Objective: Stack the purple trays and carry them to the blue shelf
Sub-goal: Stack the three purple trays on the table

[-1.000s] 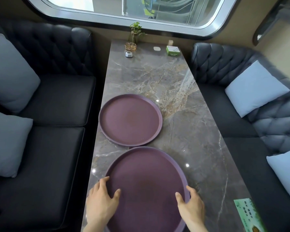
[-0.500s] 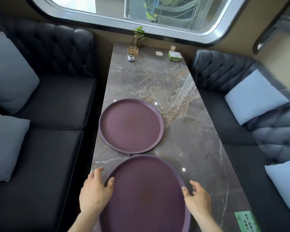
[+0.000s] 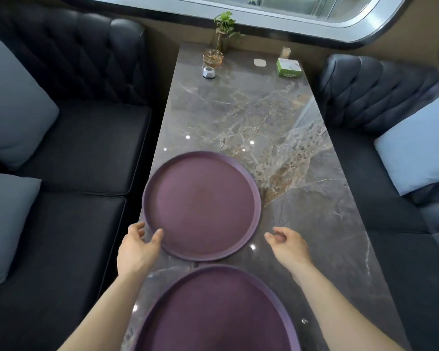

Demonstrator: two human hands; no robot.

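Observation:
Two round purple trays lie flat on a grey marble table (image 3: 314,198). The far tray (image 3: 200,205) sits mid-table; the near tray (image 3: 213,312) lies at the front edge, partly cut off by the frame. My left hand (image 3: 137,247) is at the far tray's front-left rim, thumb touching the rim and fingers spread beside it. My right hand (image 3: 287,245) hovers just right of that tray's front-right rim, fingers loosely curled, apart from it and holding nothing. The blue shelf is out of sight.
Dark tufted sofas flank the table, with grey cushions on the left (image 3: 13,102) and a pale cushion on the right (image 3: 416,145). At the far end stand a small plant (image 3: 224,29), a glass dish (image 3: 213,57), a white gadget (image 3: 208,72) and a green box (image 3: 288,67).
Both hands left the near tray's sides and reached forward to the far tray. The view tipped downward and moved closer to the table.

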